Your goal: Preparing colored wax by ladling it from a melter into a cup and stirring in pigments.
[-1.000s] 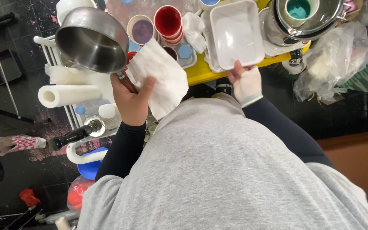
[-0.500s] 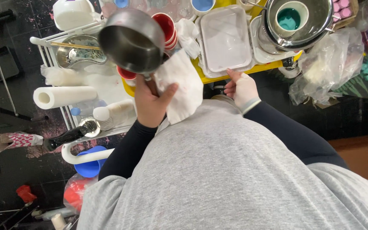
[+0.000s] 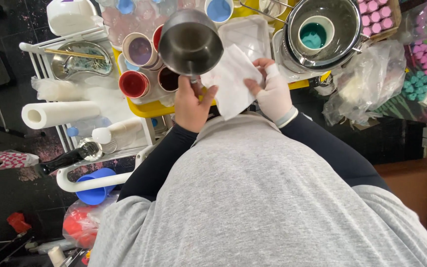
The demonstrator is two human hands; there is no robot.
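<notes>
My left hand (image 3: 192, 105) grips the handle of a small steel saucepan (image 3: 190, 42) and also pins a white paper towel (image 3: 232, 81) under its thumb. The pan is held above the yellow table (image 3: 149, 108), its empty inside facing up. My right hand (image 3: 273, 91), in a white glove, pinches the upper right edge of the same paper towel. Behind the towel lies a white rectangular tray (image 3: 247, 34).
Cups with purple (image 3: 140, 50), red (image 3: 133, 84), dark (image 3: 167, 79) and blue (image 3: 219, 10) contents stand on the table. A steel pot holding a teal-filled cup (image 3: 314, 34) is at the right. A white cart with a paper roll (image 3: 60, 113) stands left; plastic bags (image 3: 366, 84) lie right.
My left hand has carried the saucepan and towel to the right and up over the table. My right hand left the tray's edge and took hold of the towel.
</notes>
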